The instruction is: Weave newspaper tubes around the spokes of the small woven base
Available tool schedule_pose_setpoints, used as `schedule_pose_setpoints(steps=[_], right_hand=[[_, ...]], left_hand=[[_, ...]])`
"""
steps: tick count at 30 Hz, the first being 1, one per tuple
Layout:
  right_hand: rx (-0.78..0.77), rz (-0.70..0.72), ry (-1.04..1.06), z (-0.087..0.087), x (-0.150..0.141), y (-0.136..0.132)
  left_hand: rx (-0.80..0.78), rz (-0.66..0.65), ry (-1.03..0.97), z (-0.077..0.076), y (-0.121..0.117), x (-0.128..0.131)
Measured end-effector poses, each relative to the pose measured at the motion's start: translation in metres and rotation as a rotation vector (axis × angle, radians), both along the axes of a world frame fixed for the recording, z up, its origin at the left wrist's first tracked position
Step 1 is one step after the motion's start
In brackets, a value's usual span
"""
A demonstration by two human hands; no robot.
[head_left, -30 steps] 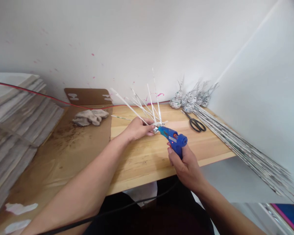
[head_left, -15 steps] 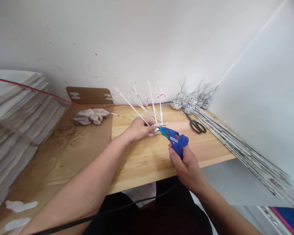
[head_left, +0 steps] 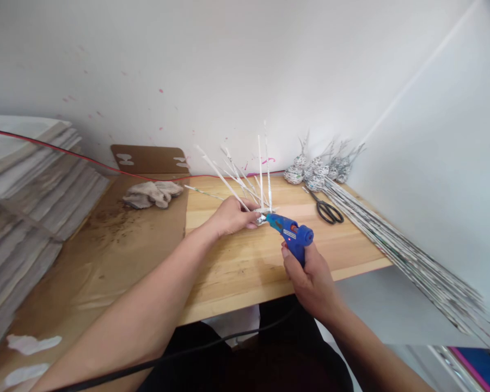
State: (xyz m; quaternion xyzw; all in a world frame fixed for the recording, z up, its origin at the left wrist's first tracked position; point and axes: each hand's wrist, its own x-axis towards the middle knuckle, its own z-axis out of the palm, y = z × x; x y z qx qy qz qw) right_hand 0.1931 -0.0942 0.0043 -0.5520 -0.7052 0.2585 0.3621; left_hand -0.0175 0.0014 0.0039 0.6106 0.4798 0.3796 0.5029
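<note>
My right hand (head_left: 308,275) is wrapped round the handle of a blue hot glue gun (head_left: 291,233), a small red light glowing on its side. The gun's nozzle meets, or nearly meets, a small woven paper piece (head_left: 261,219); contact is too small to tell. Fingers of my left hand (head_left: 237,215) are closed on the left side of that piece, pressing it near the wooden tabletop. Several white rolled-paper sticks (head_left: 262,169) fan upward and outward from it toward the wall. The piece's far underside is hidden by my fingers.
Black-handled scissors (head_left: 330,211) lie to the right, beside a long bundle of paper sticks (head_left: 392,239). Finished-looking woven paper gourds (head_left: 306,171) stand behind. At left are a crumpled cloth (head_left: 152,194), brown cardboard (head_left: 126,256) and tall paper stacks (head_left: 28,201). A black cable (head_left: 196,348) crosses my lap.
The woven paper piece has turned slightly, and its upright sticks have shifted a little to the right. The glue gun stays at the piece, its tip barely moved.
</note>
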Motion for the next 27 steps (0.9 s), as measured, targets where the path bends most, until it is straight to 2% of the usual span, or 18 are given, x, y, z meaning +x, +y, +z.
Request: schedule_pose_setpoints(steps=[11,17,23,27], right_hand=[[-0.014,-0.009,-0.058,0.002,0.003,-0.002],[-0.046,-0.007,-0.117,0.006,0.005,-0.004],[-0.062,0.041,-0.156,0.029,0.010,-0.012],[-0.077,0.101,-0.053,0.051,0.008,-0.024]], left_hand=[[-0.016,0.003,-0.036,0.000,0.001,0.001],[-0.014,-0.041,-0.048,-0.001,0.001,0.000],[-0.027,-0.021,-0.063,0.003,0.001,-0.001],[-0.037,0.001,-0.147,0.004,0.002,0.001]])
